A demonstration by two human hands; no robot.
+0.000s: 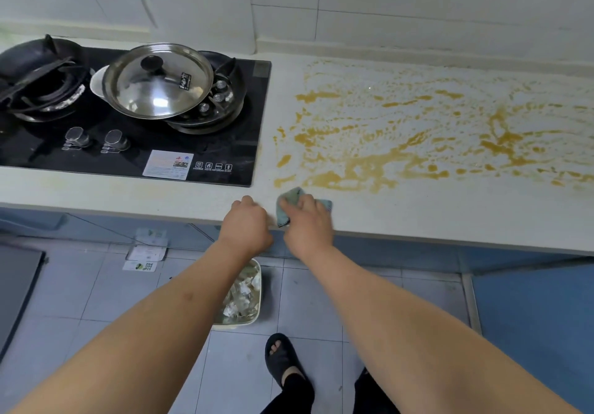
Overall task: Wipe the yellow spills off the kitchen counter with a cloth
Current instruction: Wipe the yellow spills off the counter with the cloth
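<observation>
Yellow spills (418, 137) are smeared across the white kitchen counter (450, 217), from just right of the hob to the right edge of the view. A small pale green cloth (291, 196) lies near the counter's front edge, just below the nearest yellow patch. My right hand (307, 224) lies on top of the cloth with its fingers curled over it. My left hand (249, 224) rests at the counter's front edge just left of the cloth, fingers curled, with nothing seen in it.
A black glass gas hob (225, 156) sits left of the spills, with a steel lidded pot (157, 81) and a dark wok (38, 66) on it. A bin with crumpled paper (244, 294) stands on the floor below the counter edge. Blue cabinets (530, 301) run beneath.
</observation>
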